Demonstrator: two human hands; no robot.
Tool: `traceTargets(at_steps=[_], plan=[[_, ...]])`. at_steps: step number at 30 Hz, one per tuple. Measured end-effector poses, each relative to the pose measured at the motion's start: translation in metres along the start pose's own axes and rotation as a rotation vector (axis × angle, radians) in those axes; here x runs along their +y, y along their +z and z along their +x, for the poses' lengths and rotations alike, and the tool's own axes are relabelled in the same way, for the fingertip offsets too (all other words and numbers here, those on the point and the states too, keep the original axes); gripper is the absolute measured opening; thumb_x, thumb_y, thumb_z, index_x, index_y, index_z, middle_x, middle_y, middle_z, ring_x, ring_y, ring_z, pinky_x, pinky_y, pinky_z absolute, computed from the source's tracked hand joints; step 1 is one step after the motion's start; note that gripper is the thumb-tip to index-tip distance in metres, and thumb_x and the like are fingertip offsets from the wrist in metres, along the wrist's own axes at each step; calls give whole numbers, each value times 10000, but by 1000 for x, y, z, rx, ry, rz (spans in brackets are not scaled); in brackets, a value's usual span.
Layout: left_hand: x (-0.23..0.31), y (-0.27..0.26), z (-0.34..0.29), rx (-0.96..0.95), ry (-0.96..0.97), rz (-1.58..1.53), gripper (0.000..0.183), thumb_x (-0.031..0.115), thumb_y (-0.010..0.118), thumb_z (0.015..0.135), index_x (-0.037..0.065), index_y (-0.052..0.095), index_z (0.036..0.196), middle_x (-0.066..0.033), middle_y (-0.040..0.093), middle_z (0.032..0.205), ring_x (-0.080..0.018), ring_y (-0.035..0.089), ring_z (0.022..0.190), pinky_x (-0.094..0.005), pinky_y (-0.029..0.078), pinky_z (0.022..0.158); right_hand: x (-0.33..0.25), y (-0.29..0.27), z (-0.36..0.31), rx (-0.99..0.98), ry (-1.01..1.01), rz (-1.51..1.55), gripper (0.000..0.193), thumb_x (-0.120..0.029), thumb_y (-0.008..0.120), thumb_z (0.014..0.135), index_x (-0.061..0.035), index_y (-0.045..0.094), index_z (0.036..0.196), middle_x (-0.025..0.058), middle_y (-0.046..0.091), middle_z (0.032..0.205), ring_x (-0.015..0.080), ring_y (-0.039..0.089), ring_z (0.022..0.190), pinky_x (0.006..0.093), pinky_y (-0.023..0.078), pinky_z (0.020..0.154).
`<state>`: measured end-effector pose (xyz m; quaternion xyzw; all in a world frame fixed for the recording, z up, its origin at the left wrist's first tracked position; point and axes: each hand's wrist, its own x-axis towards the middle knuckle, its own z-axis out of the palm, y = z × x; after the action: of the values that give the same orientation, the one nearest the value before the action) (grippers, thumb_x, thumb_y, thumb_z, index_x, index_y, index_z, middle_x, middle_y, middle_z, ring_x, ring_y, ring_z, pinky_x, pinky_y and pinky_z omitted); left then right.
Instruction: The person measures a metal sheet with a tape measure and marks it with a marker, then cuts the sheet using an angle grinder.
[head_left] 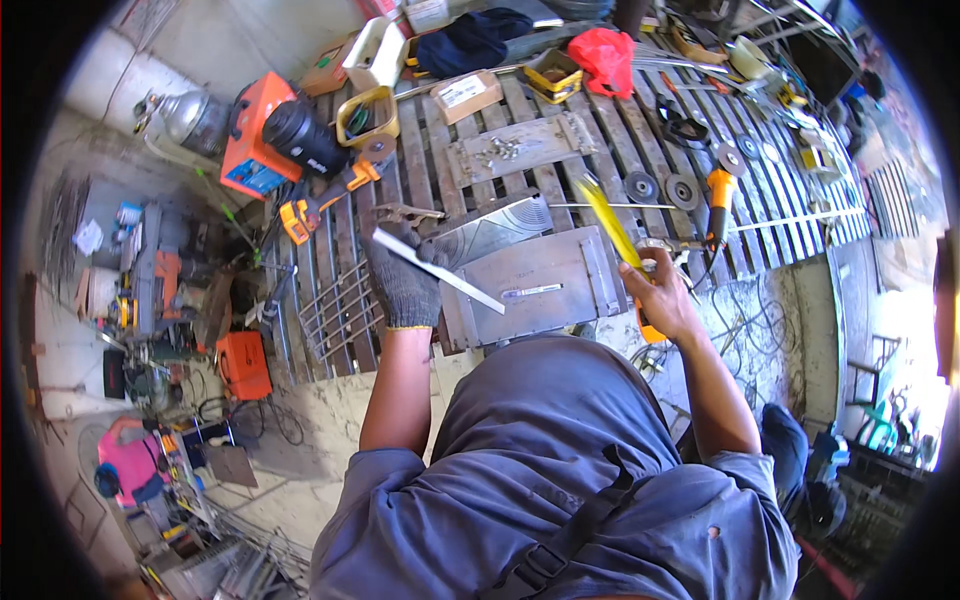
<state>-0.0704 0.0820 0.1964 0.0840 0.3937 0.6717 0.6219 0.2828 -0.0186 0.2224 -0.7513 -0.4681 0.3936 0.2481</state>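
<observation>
My left hand, in a dark grey knitted glove, is closed on a flat, pale metal strip that slants down to the right over a grey metal plate. A pen lies on that plate. Behind it rests a shiny metal piece with curved marks, close to my gloved fingers. At the plate's right side, my bare right hand grips a yellow tape measure blade, which points up and away to the left. An orange-yellow object shows below this hand; what it is I cannot tell.
On the slatted metal bench lie an orange angle grinder, grinding discs, a cordless grinder and a tray of small parts. An orange machine stands at left. Cables trail below. A person crouches lower left.
</observation>
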Motion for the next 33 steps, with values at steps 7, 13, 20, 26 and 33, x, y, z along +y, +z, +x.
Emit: traceTargets(at_steps=[7,13,20,26,33], plan=[[11,-114,-28,382,99,124,597,768,475,963,201,645,887,42,517,695,-166,451,547,-400,391,579,22,-9,39,-23,16,-82,948,-578,748,882,79,401,1471,270,719,996,396,694,1064,436,505,964],[13,-139,-74,361,190,21,633,739,469,991,132,649,963,19,495,709,-160,431,527,-375,374,546,-3,15,100,16,-239,-367,906,-442,751,883,55,325,1510,330,710,962,500,699,973,529,530,886],[2,-156,-148,380,330,113,643,698,432,1032,96,650,978,15,479,676,-131,398,496,-320,346,494,58,61,198,-61,-270,-757,772,-390,618,972,-23,277,1560,333,722,1045,495,714,963,565,550,853],[-14,-162,-206,563,367,397,660,665,432,1054,56,679,985,68,401,619,-52,334,459,-252,267,425,85,71,218,-2,-388,-790,750,-446,557,998,-45,278,1568,318,732,1025,486,720,956,563,551,849],[-29,-182,-195,570,397,920,254,293,615,1065,44,644,1106,-42,623,795,-186,612,677,-338,499,632,77,76,209,46,-606,-795,638,-331,664,966,-40,431,1484,229,608,1324,408,589,1243,575,417,1043]])
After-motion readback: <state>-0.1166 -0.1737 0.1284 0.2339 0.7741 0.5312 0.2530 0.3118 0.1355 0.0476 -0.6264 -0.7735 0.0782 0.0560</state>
